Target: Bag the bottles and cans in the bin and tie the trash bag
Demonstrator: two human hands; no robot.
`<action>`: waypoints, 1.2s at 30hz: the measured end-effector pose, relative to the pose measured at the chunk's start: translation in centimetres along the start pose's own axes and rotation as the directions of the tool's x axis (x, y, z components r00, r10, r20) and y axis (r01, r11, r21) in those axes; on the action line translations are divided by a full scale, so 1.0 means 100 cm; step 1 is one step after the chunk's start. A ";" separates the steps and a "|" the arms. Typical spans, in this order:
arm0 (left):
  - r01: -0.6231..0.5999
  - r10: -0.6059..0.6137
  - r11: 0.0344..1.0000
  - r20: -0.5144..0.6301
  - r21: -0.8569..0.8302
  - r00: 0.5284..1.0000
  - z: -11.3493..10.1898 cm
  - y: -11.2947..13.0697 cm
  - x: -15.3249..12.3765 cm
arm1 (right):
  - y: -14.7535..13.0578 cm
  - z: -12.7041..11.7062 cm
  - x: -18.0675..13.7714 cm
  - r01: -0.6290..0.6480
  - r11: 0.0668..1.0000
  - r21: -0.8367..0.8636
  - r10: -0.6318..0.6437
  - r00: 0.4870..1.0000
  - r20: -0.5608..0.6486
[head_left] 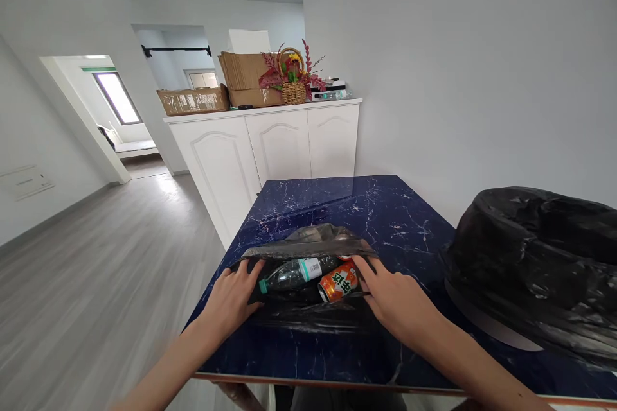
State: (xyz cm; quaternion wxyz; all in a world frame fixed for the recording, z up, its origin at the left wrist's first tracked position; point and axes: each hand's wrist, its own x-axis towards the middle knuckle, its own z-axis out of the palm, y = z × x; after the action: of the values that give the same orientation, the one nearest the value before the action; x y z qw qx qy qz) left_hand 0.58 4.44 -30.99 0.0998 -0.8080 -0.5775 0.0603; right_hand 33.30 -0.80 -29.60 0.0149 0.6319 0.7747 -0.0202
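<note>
A black plastic bag (pixel 308 243) lies open on the dark blue marble table (pixel 366 205). Inside its mouth lie a clear plastic bottle with a green cap (pixel 294 273) and an orange drink can (pixel 339 281). My left hand (pixel 234 298) rests at the bag's left edge, its fingers spread flat on the plastic. On the right, my right hand (pixel 393 298) has its fingers at the bag's edge beside the can; whether they pinch the plastic is unclear.
A bin lined with a black bag (pixel 535 263) stands on the table at the right. Behind is a white cabinet (pixel 270 148) with cardboard boxes (pixel 243 77) and a flower basket (pixel 293 80). Grey wood floor lies to the left.
</note>
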 end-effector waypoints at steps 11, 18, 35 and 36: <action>-0.109 0.100 0.990 -0.101 -0.092 0.990 0.007 -0.005 0.017 | 0.016 0.021 0.013 0.170 0.977 0.133 -0.155 0.981 -0.113; -0.167 0.162 0.985 -0.110 -0.041 0.981 0.017 0.001 0.027 | 0.016 0.029 0.010 0.351 0.863 0.364 -0.273 0.929 -0.249; -0.137 -0.273 0.865 -0.682 -0.482 0.678 -0.104 -0.053 -0.013 | 0.043 0.081 0.019 0.271 0.354 0.895 -0.194 0.958 -0.214; -0.147 -0.353 0.836 -0.723 -0.528 0.594 -0.109 -0.057 -0.012 | 0.044 0.085 0.018 0.256 0.359 0.898 -0.194 0.961 -0.196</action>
State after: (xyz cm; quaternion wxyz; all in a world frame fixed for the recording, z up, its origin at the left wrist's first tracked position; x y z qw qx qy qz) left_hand -2.77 4.09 -19.12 0.1201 -0.7048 -0.5108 -0.4774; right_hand 37.22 1.46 -38.19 -0.3595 0.4236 0.7137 -0.4267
